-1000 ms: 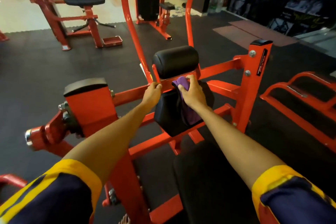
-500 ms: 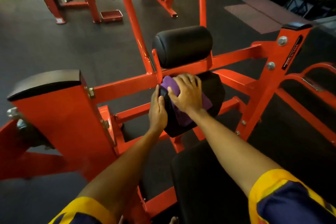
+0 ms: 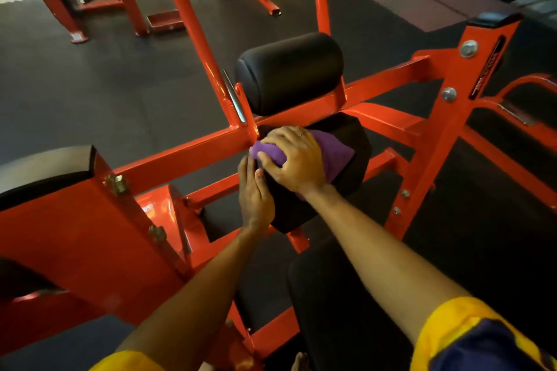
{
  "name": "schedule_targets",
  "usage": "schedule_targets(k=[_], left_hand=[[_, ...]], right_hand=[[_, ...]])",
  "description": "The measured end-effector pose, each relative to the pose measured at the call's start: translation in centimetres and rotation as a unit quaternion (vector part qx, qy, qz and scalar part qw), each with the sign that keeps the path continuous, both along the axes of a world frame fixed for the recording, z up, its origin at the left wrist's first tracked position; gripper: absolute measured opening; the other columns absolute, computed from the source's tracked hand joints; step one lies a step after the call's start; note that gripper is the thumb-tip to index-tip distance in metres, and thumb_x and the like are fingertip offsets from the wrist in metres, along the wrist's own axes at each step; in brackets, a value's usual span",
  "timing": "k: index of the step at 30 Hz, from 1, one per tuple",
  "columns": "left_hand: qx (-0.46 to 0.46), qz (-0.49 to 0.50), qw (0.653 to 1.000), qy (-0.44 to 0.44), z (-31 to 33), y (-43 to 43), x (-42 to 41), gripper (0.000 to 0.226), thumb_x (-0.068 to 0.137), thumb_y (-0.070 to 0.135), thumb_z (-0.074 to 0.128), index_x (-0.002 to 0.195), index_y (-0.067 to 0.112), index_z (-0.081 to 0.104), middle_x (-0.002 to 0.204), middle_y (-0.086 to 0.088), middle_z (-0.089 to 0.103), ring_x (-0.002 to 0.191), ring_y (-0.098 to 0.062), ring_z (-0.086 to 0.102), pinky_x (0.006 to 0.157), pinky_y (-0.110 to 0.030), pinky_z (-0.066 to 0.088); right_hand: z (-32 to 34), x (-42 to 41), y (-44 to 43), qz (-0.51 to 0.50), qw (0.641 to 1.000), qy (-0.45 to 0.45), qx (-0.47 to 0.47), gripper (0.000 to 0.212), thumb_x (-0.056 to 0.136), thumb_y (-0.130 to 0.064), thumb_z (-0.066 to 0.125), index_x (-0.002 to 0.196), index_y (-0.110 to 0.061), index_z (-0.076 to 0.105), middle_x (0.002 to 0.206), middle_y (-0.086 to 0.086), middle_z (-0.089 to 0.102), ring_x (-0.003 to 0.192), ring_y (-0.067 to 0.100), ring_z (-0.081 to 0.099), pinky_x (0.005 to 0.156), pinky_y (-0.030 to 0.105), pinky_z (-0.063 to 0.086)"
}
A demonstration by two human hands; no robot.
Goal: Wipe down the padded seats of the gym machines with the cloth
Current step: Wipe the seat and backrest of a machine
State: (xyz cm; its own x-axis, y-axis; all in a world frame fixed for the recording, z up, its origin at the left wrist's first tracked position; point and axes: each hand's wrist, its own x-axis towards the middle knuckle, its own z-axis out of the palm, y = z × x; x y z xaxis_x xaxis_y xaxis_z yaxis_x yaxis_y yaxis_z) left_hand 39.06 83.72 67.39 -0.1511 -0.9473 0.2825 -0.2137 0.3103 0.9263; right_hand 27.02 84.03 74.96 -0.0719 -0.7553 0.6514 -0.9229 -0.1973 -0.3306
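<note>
The right hand (image 3: pixel 297 159) lies on the purple cloth (image 3: pixel 339 153), fingers curled over it, pressing it onto the black pad (image 3: pixel 360 141). The left hand (image 3: pixel 254 199) is flat, fingers straight, against the pad's left side. A black roller (image 3: pixel 289 72) sits just beyond, on the orange frame (image 3: pixel 180 156). The dark rubber floor (image 3: pixel 90 84) holds more orange machines far off. The label (image 3: pixel 485 69) on the right post is too blurred to read.

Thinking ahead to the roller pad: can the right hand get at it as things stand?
Probably yes: the right hand, on the purple cloth, sits just below the roller pad; only an orange crossbar runs between.
</note>
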Motion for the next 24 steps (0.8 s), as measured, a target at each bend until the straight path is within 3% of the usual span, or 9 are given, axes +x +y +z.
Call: schedule_targets(k=[2, 5, 8, 10, 14, 16, 18, 21, 24], left_hand=[[0.002, 0.006, 1.0, -0.021, 0.0, 0.1, 0.0, 0.056, 0.109, 0.041, 0.021, 0.16, 0.019, 0.028, 0.162, -0.001, 0.028, 0.15, -0.017, 0.029, 0.123, -0.039, 0.028], [0.013, 0.001, 0.999, -0.032, 0.4, 0.3, 0.0, 0.056, 0.109, 0.039, 0.021, 0.161, 0.018, 0.024, 0.164, -0.003, 0.025, 0.151, -0.015, 0.024, 0.123, -0.026, 0.02], [0.02, -0.011, 0.999, -0.045, 0.8, 0.3, 0.1, 0.053, 0.11, 0.034, 0.024, 0.161, 0.018, 0.022, 0.165, -0.003, 0.022, 0.152, -0.015, 0.022, 0.117, -0.01, 0.014], [0.025, -0.014, 0.999, -0.045, 1.1, 0.4, 0.2, 0.054, 0.11, 0.036, 0.024, 0.161, 0.017, 0.022, 0.164, -0.004, 0.023, 0.151, -0.015, 0.023, 0.12, -0.014, 0.016], [0.046, -0.025, 0.999, 0.0, 1.3, 0.3, 0.2, 0.054, 0.109, 0.039, 0.026, 0.158, 0.018, 0.029, 0.161, 0.001, 0.029, 0.148, -0.013, 0.032, 0.122, -0.04, 0.031], [0.045, -0.032, 0.998, -0.008, 1.5, 0.4, 0.4, 0.054, 0.109, 0.039, 0.026, 0.159, 0.018, 0.028, 0.161, -0.003, 0.028, 0.149, -0.017, 0.031, 0.123, -0.043, 0.03], [0.043, -0.039, 0.997, -0.042, 1.9, 0.6, 0.8, 0.055, 0.11, 0.039, 0.025, 0.16, 0.016, 0.024, 0.162, -0.006, 0.025, 0.15, -0.019, 0.026, 0.125, -0.038, 0.024], [0.024, -0.047, 0.995, -0.081, 2.6, 0.4, 1.8, 0.05, 0.111, 0.032, 0.031, 0.157, 0.011, 0.032, 0.161, -0.007, 0.028, 0.15, -0.018, 0.026, 0.124, -0.037, 0.024], [-0.089, -0.067, 0.984, -0.141, 3.3, -0.4, 2.7, 0.042, 0.109, 0.019, 0.038, 0.146, 0.002, 0.048, 0.153, -0.013, 0.042, 0.145, -0.024, 0.036, 0.121, -0.038, 0.03]], right_hand=[[-0.1, -4.1, -0.4, -0.033, 0.999, 0.01, 0.006, 0.024, 0.089, -0.038, 0.072, 0.103, -0.018, 0.075, 0.107, 0.001, 0.072, 0.102, 0.026, 0.065, 0.093, 0.04, 0.049], [0.5, -8.7, -0.4, -0.166, 0.984, -0.071, 0.007, 0.023, 0.09, -0.039, 0.069, 0.102, -0.021, 0.072, 0.103, 0.002, 0.069, 0.098, 0.029, 0.064, 0.09, 0.042, 0.049], [0.3, -6.6, -1.0, -0.221, 0.968, -0.119, -0.006, 0.022, 0.09, -0.038, 0.065, 0.099, -0.02, 0.072, 0.103, 0.003, 0.069, 0.099, 0.03, 0.063, 0.091, 0.042, 0.047], [0.2, -2.8, -0.8, -0.191, 0.974, -0.124, -0.019, 0.02, 0.092, -0.035, 0.064, 0.1, -0.019, 0.074, 0.107, 0.003, 0.069, 0.1, 0.03, 0.063, 0.092, 0.041, 0.047], [-0.9, 2.4, 1.4, -0.085, 0.993, -0.084, -0.025, 0.03, 0.096, -0.036, 0.062, 0.113, -0.014, 0.074, 0.121, 0.005, 0.068, 0.114, 0.023, 0.06, 0.102, 0.036, 0.042], [-1.4, 0.4, 1.6, -0.054, 0.998, -0.031, -0.017, 0.036, 0.097, -0.04, 0.063, 0.119, -0.015, 0.073, 0.124, 0.006, 0.066, 0.116, 0.027, 0.06, 0.102, 0.038, 0.044], [-1.5, -3.5, 1.0, -0.106, 0.994, -0.006, -0.016, 0.037, 0.096, -0.043, 0.064, 0.12, -0.017, 0.072, 0.122, 0.008, 0.066, 0.112, 0.031, 0.06, 0.097, 0.043, 0.046], [-1.2, -7.9, 0.1, -0.234, 0.964, -0.124, -0.023, 0.042, 0.095, -0.044, 0.06, 0.122, -0.013, 0.069, 0.122, 0.01, 0.065, 0.114, 0.033, 0.059, 0.099, 0.046, 0.046], [-1.1, -6.6, -0.8, -0.273, 0.934, -0.223, -0.05, 0.042, 0.095, -0.039, 0.06, 0.123, -0.009, 0.068, 0.125, 0.014, 0.064, 0.118, 0.035, 0.058, 0.103, 0.05, 0.046]])
